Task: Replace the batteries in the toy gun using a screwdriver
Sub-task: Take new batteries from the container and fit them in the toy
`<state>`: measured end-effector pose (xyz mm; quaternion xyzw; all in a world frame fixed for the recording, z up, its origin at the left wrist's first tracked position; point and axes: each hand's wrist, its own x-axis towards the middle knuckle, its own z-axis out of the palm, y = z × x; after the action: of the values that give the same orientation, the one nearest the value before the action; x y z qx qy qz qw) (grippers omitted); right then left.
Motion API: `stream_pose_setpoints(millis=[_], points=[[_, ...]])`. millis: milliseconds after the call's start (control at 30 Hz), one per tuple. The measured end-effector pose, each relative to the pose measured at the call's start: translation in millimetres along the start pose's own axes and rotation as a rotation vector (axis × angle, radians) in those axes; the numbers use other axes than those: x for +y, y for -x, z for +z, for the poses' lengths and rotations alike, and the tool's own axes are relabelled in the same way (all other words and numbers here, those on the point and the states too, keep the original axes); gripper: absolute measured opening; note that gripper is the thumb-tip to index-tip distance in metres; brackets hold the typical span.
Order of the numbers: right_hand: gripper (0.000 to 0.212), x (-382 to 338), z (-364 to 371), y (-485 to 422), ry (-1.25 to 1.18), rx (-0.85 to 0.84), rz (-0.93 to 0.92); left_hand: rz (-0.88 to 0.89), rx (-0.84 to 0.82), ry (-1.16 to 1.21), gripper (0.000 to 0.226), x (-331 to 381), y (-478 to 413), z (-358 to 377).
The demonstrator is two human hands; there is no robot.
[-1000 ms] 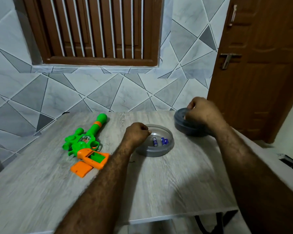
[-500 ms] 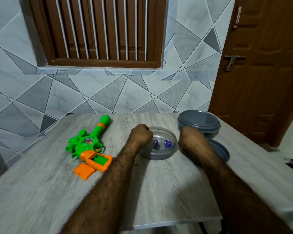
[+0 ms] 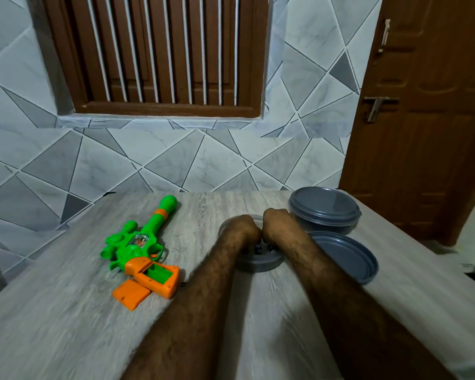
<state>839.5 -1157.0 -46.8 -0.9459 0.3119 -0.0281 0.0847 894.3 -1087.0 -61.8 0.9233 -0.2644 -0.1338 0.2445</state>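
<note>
Hands: left hand [image 3: 242,229] and right hand [image 3: 276,224] knuckle to knuckle, fingers down inside a grey dish [image 3: 258,263]; their grip is hidden, so I cannot tell.
Toy gun [image 3: 137,242]: green, orange grip, left of the hands on the table [image 3: 66,325]; battery bay open, orange cover [image 3: 130,293] touching the grip.

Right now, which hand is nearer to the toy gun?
Left. The left hand is over the grey dish, right of the toy gun; the right hand sits just beyond it, farther away.

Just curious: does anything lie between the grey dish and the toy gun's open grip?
Only the person's own left forearm crosses that gap; the table between grey dish and toy gun otherwise shows just a tiny dark speck.
</note>
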Motion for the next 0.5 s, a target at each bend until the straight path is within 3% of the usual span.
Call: stream_pose_setpoints(millis=[267,500], points=[[0.033,-4,1,-14,0.022,-0.043,-0.01,-0.006,-0.178,-0.145,0.039,8,-6,-6],[0.033,6,6,-14,-0.067,0.015,0.042,-0.026,-0.145,-0.07,0.032,7,-10,-3]])
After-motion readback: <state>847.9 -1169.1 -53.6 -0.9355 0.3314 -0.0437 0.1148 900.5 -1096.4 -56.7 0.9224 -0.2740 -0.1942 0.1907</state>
